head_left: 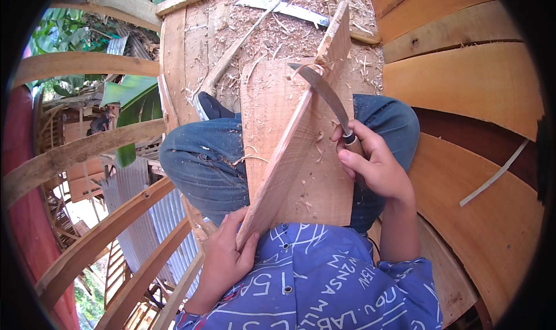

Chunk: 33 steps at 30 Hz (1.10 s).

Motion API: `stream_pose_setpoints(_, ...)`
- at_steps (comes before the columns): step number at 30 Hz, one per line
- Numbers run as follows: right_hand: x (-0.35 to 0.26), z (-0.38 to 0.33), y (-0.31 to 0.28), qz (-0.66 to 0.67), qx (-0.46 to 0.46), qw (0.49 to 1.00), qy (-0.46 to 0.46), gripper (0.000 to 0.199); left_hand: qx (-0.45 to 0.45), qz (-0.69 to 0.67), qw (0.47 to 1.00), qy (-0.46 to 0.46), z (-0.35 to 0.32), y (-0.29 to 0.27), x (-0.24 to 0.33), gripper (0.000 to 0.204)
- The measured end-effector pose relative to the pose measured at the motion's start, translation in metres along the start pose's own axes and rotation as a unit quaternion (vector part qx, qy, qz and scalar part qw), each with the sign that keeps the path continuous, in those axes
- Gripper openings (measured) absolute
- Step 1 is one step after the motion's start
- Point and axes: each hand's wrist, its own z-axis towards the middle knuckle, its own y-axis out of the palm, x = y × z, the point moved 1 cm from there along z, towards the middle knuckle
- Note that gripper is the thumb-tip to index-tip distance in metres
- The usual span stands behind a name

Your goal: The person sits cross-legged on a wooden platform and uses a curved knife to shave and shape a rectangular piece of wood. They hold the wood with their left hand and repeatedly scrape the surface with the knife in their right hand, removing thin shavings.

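My right hand (pixel 373 161) is closed round the short wooden handle of a curved knife (pixel 327 92), a sickle-like blade. The blade reaches up and left across the edge of a narrow wooden board (pixel 295 136), and a thin curl of wood hangs by its tip. This board stands on edge, slanting from near my belly to the far right. Its near end is gripped by my left hand (pixel 230 252), thumb on one side and fingers on the other. Beneath it a wider flat board (pixel 269 98) rests across my lap, with shavings on it.
Wood shavings (pixel 275 37) litter the plank floor ahead, with a long stick (pixel 240 46) and a whitish strip (pixel 282 10) among them. Plank walls (pixel 457 87) rise on the right. Open wooden rails (pixel 87 147) run along the left, with corrugated sheets (pixel 174 231) below and beyond.
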Motion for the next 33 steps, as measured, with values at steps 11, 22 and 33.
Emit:
stream_pose_setpoints(11,0.011,-0.003,-0.034,0.174,0.003,0.985,-0.015,0.035,0.012,0.057,0.998,0.025,-0.012,0.001,0.014,0.033)
stream_pose_setpoints(22,0.0,-0.028,-0.034,0.154,0.001,0.988,-0.028,0.027,0.002,0.045,0.998,0.039,-0.014,-0.001,0.009,0.03)
stream_pose_setpoints(33,0.01,-0.006,-0.009,-0.199,0.274,0.908,-0.248,0.028,-0.007,0.014,0.999,0.036,-0.002,-0.009,-0.003,0.029)
